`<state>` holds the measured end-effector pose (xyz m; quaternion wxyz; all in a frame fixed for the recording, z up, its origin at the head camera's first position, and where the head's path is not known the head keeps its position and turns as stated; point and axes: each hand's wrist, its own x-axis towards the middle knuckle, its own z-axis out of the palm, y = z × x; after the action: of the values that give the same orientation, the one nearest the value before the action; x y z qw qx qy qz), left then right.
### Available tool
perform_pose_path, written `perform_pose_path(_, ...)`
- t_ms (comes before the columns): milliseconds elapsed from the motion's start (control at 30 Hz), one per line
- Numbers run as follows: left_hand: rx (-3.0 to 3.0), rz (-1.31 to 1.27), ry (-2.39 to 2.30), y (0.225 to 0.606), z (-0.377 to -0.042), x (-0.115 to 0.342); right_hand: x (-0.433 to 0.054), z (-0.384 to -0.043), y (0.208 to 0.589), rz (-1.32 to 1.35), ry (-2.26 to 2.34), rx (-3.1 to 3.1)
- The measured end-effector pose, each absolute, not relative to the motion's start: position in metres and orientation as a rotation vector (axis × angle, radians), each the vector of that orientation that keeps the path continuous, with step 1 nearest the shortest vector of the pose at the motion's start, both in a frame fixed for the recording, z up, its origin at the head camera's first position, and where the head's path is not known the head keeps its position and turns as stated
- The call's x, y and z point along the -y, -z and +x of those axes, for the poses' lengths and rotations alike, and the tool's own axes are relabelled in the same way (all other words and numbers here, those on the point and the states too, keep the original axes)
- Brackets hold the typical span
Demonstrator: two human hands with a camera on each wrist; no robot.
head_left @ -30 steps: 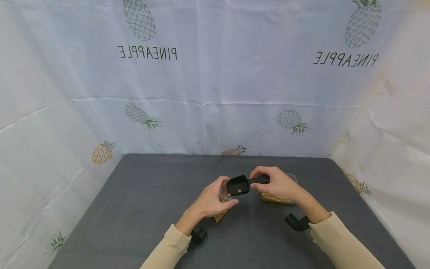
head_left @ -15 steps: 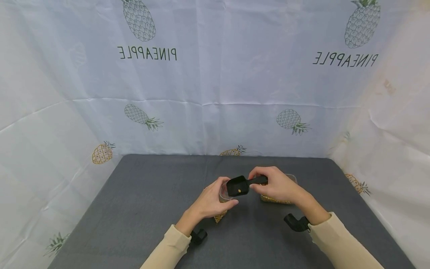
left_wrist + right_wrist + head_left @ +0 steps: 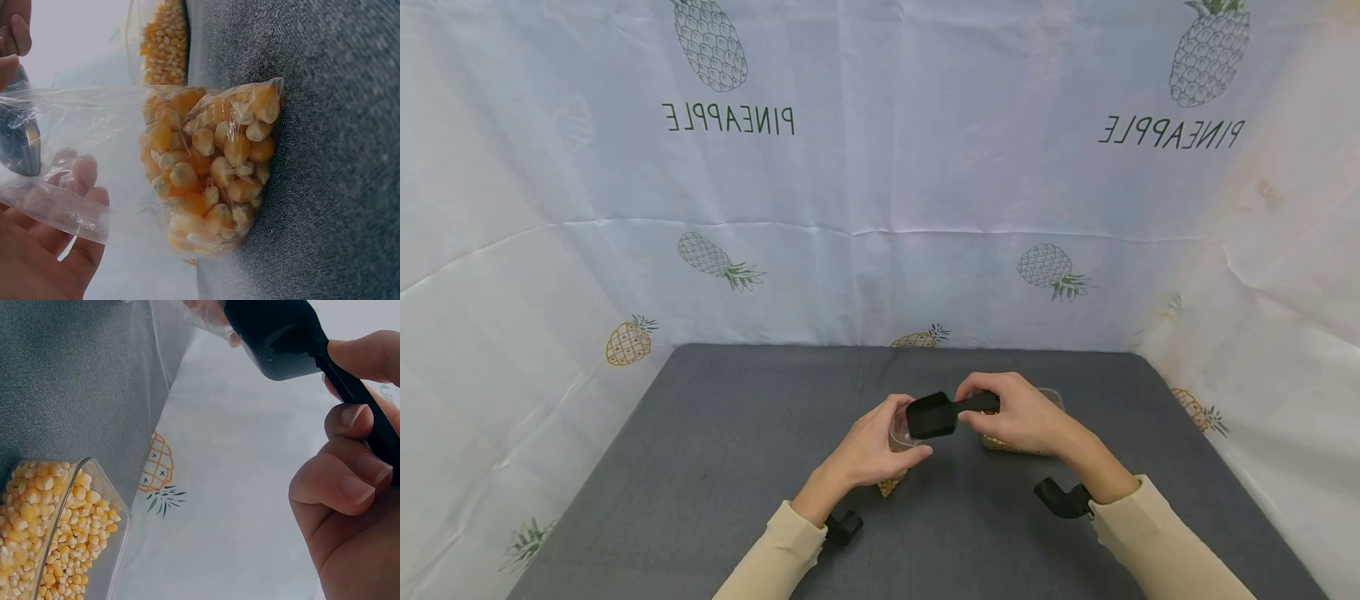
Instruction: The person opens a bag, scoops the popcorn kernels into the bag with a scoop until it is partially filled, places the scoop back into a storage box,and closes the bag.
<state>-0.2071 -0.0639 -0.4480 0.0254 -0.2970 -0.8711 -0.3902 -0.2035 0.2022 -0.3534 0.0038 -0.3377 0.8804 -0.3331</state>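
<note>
My left hand holds a clear plastic bag near its mouth, fingers and thumb spread round it. Yellow corn kernels fill the bag's lower part, and its bottom end stands on the grey cloth. With my right hand I grip the handle of a black scoop, its thumb and curled fingers closed round it. The scoop's front lies tilted in the bag's mouth, and no kernels show in its bowl in the head view. In the left wrist view the scoop shows through the clear plastic.
Behind my right hand a clear plastic container of corn kernels stands on the grey tabletop, partly hidden by the hand. A pineapple-printed curtain hangs round the back and sides. Black camera mounts sit at both wrists.
Two kernels lay in the scoop a second ago, then one; now none shows there. Both hands have stayed nearly in place, the right with only slight movement of the scoop.
</note>
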Motion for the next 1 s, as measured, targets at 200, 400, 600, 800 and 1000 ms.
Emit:
perform_pose_path(200,2.698,-0.920,1.208,0.448,-0.207,0.064,-0.205,-0.204,0.356,-1.028,1.064,-2.758)
perform_pose_path(400,2.686,-0.928,1.214,0.449,-0.207,0.064,-0.213,-0.202,0.359,-0.951,1.096,-2.779)
perform_pose_path(600,2.675,-0.930,1.239,0.448,-0.207,0.064,-0.223,-0.201,0.361,-0.866,1.161,-2.756)
perform_pose_path(800,2.667,-0.935,1.228,0.448,-0.207,0.064,-0.235,-0.200,0.366,-0.827,1.197,-2.786)
perform_pose_path(1000,2.661,-0.937,1.214,0.449,-0.207,0.064,-0.249,-0.198,0.369,-0.739,1.275,-2.745)
